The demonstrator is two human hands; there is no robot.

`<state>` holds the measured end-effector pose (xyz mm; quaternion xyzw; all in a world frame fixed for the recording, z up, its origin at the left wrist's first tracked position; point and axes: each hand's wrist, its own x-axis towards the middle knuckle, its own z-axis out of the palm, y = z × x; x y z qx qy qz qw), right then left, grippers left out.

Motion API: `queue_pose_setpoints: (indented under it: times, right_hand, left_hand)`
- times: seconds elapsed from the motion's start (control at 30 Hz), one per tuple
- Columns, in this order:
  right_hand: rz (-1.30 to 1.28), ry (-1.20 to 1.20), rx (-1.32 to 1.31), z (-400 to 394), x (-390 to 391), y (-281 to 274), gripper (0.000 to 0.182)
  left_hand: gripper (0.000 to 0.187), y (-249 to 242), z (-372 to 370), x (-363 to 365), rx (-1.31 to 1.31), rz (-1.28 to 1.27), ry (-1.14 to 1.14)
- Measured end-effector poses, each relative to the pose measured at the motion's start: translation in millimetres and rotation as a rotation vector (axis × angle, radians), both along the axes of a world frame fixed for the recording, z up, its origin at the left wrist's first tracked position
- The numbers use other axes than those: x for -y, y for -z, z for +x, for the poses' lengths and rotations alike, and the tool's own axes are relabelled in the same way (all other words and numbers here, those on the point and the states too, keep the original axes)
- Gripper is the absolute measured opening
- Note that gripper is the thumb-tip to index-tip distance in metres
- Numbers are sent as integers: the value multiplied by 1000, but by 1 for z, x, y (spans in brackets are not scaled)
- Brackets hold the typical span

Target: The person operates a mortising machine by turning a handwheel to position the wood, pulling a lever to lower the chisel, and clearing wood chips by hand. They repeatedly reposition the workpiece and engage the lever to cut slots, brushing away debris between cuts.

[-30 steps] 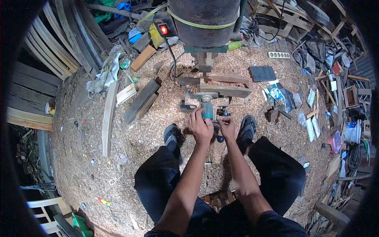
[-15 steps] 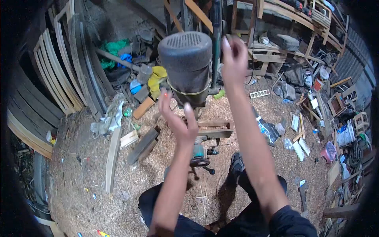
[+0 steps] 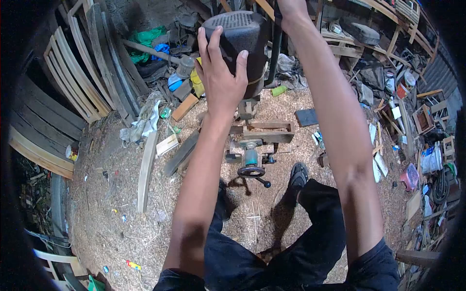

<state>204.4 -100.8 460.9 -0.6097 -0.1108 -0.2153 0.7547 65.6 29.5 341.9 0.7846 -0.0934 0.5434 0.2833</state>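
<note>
Head cam, looking down past both arms.
- L hand [image 3: 221, 72]: palm flat on side of electric motor [image 3: 240, 34], fingers spread over its dark housing; arm raised, elbow nearly straight.
- R hand [image 3: 286, 7]: up at frame top by a vertical dark pole [image 3: 276, 43]; mostly cut off, grip can't tell. Forearm steeply raised.
- Motor: top of machine, above wooden jig [image 3: 264, 132], teal vise-like part w/ handwheel [image 3: 251, 171] below.
- Floor: sawdust [image 3: 111, 194], loose plank [image 3: 145, 169], boards [image 3: 73, 82] stacked at left.
- Step, judged: steadying/adjusting motor head. Next move likely needs firm hold w/ L, R working the pole; feet [image 3: 297, 175] near handwheel.
</note>
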Motion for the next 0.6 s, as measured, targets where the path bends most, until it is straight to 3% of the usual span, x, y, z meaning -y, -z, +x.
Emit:
queue_pose_setpoints:
  times: [0.07, 0.17, 0.27, 0.37, 0.5, 0.6]
  right_hand:
    - [94, 9, 55, -3, -4, 4, 60]
    - [22, -43, 23, -5, 0, 2, 58]
    - [-136, 118, 72, -3, 2, 5, 61]
    - [-149, 22, 90, 19, 4, 3, 66]
    - [-263, 269, 352, 73, -6, 7, 62]
    - [-366, 348, 373, 122, -15, 15, 55]
  left_hand:
    - [63, 2, -3, 1, -21, -10, 1]
    - [64, 1, -3, 0, -37, -20, 2]
    - [65, 0, 0, -2, -26, 12, -4]
    - [65, 4, 1, -1, -12, 13, 0]
    - [66, 6, 6, -3, -4, -10, 17]
    - [67, 5, 7, -6, -16, -9, 9]
